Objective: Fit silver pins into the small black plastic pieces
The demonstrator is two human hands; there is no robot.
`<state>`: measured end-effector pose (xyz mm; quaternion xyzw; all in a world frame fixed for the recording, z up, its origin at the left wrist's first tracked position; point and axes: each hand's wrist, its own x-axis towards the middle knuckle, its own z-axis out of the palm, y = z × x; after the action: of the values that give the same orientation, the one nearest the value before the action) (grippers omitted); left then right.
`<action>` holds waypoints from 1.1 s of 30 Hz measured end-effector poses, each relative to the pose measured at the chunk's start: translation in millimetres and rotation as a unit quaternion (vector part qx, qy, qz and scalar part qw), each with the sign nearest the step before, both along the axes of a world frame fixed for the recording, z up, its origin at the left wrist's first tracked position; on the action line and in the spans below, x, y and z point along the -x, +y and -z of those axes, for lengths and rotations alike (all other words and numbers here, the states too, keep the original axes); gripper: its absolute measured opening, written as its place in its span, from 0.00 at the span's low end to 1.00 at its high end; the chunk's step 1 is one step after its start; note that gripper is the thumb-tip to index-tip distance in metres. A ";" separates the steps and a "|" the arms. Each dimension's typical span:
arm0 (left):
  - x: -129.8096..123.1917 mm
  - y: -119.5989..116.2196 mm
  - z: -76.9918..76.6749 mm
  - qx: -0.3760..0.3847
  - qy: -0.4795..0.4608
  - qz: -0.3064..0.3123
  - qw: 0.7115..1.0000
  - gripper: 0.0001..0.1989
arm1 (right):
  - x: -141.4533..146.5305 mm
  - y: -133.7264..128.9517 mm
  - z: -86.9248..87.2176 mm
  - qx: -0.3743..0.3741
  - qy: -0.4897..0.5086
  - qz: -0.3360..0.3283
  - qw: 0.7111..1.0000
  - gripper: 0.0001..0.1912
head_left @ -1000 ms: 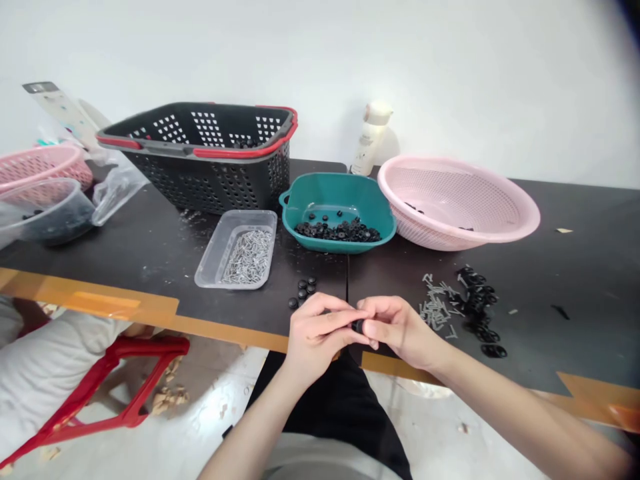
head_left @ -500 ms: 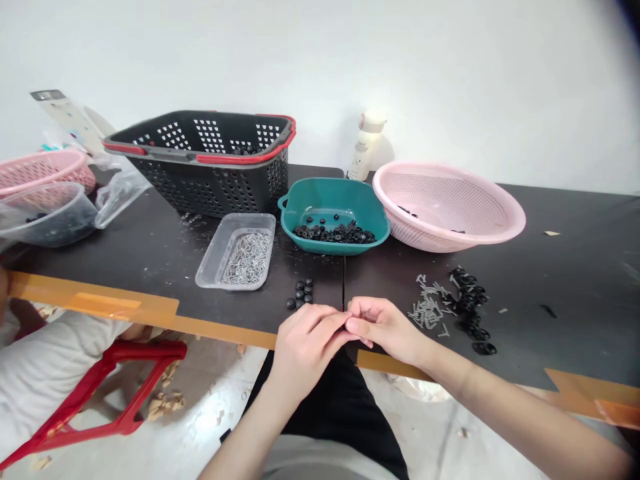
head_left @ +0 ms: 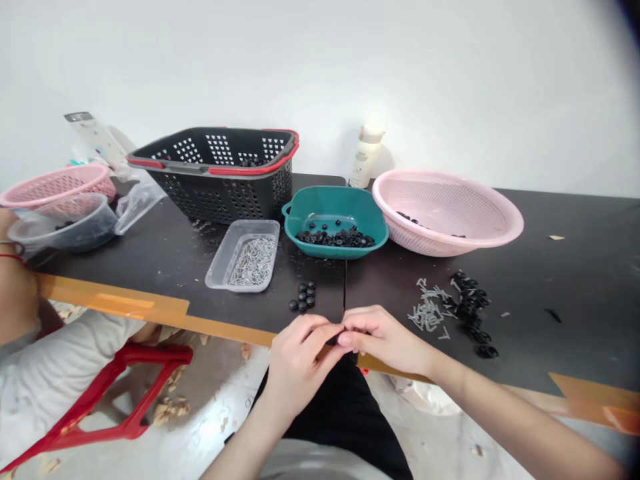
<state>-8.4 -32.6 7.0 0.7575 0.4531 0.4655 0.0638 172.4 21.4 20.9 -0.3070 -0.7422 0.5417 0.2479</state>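
My left hand (head_left: 300, 357) and my right hand (head_left: 380, 339) meet at the table's front edge, fingers pinched together. Between the left fingertips a small black piece (head_left: 334, 339) shows in part; whatever the right fingers grip is hidden. Just beyond the left hand, several round black caps (head_left: 303, 296) are grouped on the table. Right of the right hand lie loose metal pins (head_left: 427, 312) beside a heap of black discs (head_left: 470, 310). A clear tray (head_left: 216, 272) holds many metal pins, and a teal basin (head_left: 333, 252) holds black parts.
A black basket (head_left: 220, 193) with red handles stands at the back left, a pink colander (head_left: 450, 243) at the right. Behind is a white bottle (head_left: 367, 157). At far left are another pink basket (head_left: 55, 183), a clear bowl (head_left: 85, 230), a person's arm (head_left: 15, 293) and a red stool (head_left: 135, 417).
The view has shifted, and more of the neighbouring person's arm shows at the left. My hands remain together, and a black piece now shows between the left fingers.
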 end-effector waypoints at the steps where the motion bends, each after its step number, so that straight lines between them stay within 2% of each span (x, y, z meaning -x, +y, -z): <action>1: -0.1 -1.2 0.3 -0.007 0.005 0.001 1.000 0.05 | 0.2 -0.8 1.4 -0.026 0.001 0.004 1.000 0.20; 4: 0.1 -3.8 -0.4 -0.020 0.017 0.001 1.000 0.05 | 1.4 -3.1 7.0 -0.069 0.013 0.017 0.997 0.21; 8: 3.8 -3.8 -1.6 -0.007 0.036 0.007 0.999 0.05 | 4.3 -4.9 10.6 -0.083 0.014 0.019 0.996 0.23; 13: 15.5 5.3 1.0 0.015 0.094 0.028 0.995 0.05 | 6.6 -4.5 7.0 -0.128 -0.047 0.021 0.990 0.21; 18: 25.1 21.8 0.9 0.055 0.170 -0.039 0.983 0.06 | 4.5 -1.8 6.3 -0.183 -0.115 0.118 0.969 0.14; 23: 30.1 32.4 -6.4 0.059 0.258 -0.048 0.963 0.07 | 4.0 -0.6 9.1 -0.197 -0.146 0.132 0.961 0.10; 25: 32.4 35.2 -13.4 0.062 0.280 -0.035 0.957 0.09 | 3.5 -0.5 7.8 -0.200 -0.144 0.128 0.961 0.09; 28: 34.0 49.9 -33.6 0.060 0.276 0.024 0.959 0.10 | -0.5 -1.3 -0.7 -0.197 -0.138 0.125 0.963 0.09; 30: 31.4 73.4 -52.6 0.052 0.249 0.048 0.966 0.08 | -7.0 -2.4 -10.7 -0.192 -0.134 0.123 0.964 0.09; 32: 24.2 108.1 -71.1 0.057 0.248 0.021 0.967 0.11 | -18.1 -3.1 -21.5 -0.190 -0.131 0.130 0.964 0.09; 33: 18.9 127.8 -78.5 0.076 0.279 -0.002 0.957 0.13 | -25.9 -3.1 -26.2 -0.191 -0.130 0.140 0.963 0.09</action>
<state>-27.3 95.3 85.4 0.8493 0.4883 0.2005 -0.0086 198.2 18.4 47.1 -0.4229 -0.8071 0.3051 0.2769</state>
